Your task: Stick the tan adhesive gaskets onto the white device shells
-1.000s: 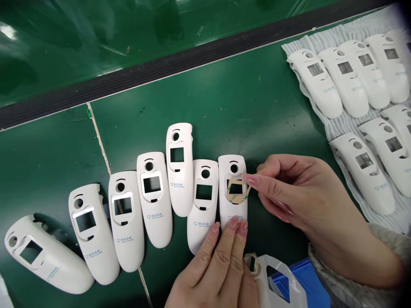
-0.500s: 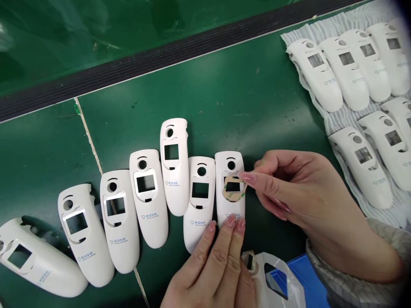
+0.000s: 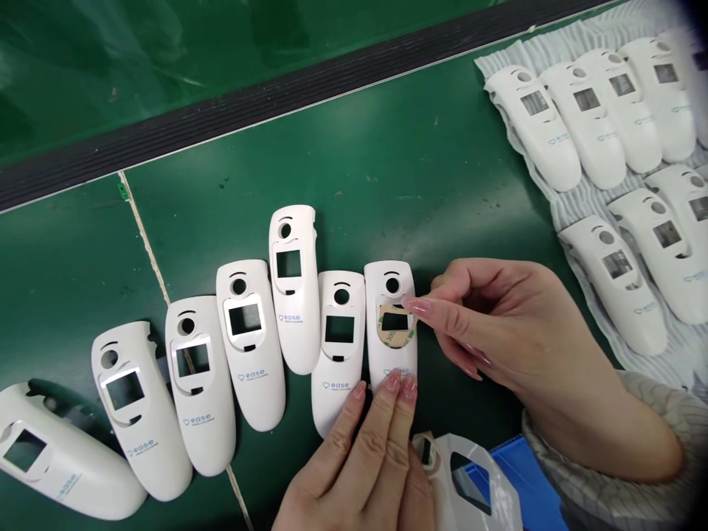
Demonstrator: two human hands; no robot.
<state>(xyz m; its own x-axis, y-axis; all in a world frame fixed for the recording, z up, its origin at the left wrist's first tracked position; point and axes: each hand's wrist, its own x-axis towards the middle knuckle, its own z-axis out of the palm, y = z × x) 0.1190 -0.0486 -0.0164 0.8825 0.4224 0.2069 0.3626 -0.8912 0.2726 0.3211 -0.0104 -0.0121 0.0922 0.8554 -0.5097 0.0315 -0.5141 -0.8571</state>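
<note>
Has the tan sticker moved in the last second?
Yes, slightly. Judged against the white shell beneath it, the tan sticker has shifted picture-left: its right corner jutted past the shell's right edge and now lies within it.

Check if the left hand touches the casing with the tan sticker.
Touching: the head view shows two fingertips of the left hand resting on the casing, partly over its logo.

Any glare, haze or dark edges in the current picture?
Head view: pale reflections streak the glossy green panel along the top; head view: a sheen lightens the green table right of centre; head view: casings on the striped cloth look hazy, near a dark top right corner; head view: the sticker by the right hand looks fairly sharp.
</note>
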